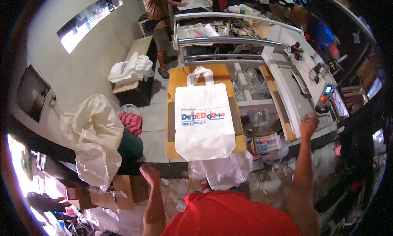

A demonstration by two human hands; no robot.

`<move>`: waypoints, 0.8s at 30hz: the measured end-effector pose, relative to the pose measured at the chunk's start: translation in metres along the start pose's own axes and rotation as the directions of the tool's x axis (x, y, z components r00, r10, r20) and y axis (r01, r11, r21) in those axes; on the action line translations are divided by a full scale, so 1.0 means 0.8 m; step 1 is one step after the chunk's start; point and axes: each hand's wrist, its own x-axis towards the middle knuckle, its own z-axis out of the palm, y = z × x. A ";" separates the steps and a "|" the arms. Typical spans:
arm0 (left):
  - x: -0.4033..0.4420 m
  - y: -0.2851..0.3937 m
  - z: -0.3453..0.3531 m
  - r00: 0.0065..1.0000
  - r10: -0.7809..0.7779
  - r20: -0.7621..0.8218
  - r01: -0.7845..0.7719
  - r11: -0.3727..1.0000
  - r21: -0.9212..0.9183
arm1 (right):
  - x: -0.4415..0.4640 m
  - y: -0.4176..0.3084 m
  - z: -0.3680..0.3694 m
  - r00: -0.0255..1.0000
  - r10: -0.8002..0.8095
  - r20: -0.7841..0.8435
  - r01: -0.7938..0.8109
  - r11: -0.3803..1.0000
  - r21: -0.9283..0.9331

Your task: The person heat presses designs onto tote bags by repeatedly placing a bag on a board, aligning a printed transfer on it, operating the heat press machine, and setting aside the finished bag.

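A white tote bag (204,137) with blue and red DepED printing lies flat on a yellow-brown board (174,78), its handles pointing away from me. My left hand (150,174) hangs in the air left of the board's near edge, fingers stretched and holding nothing. On the other side, my right hand (310,124) is raised near the front of a white press machine (282,88); its fingers are loosely bent and apart, with nothing visible in them. A control box with a lit display (328,89) sits just beyond that hand.
White printed bags (131,70) are stacked on a bench at left. A large cream sack (94,125) stands by a green bin (131,148). White fabric (227,170) hangs below the board. Metal rails (233,40) cross behind it. Another person (157,11) stands at the back.
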 end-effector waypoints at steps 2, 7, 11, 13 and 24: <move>-0.099 -0.124 0.042 0.998 -0.022 -0.065 0.014 0.994 -0.110 | 0.026 0.056 0.019 0.999 0.002 0.039 0.001 0.997 -0.077; -0.235 -0.192 0.003 0.136 -0.198 0.971 -0.337 0.912 0.233 | 0.063 0.095 -0.005 0.977 -0.025 0.214 0.058 0.987 -0.150; -0.210 -0.119 0.024 0.211 -0.149 0.966 -0.077 0.983 0.168 | 0.086 0.081 -0.027 0.945 -0.007 0.327 0.067 0.983 -0.171; -0.193 -0.091 0.033 0.225 -0.083 0.971 -0.045 0.994 0.095 | 0.097 0.080 -0.030 0.929 0.030 0.368 0.053 0.976 -0.213; -0.215 -0.004 -0.100 0.222 0.157 0.962 0.065 0.982 -0.175 | 0.090 0.179 0.044 0.888 -0.178 0.423 0.072 0.965 0.254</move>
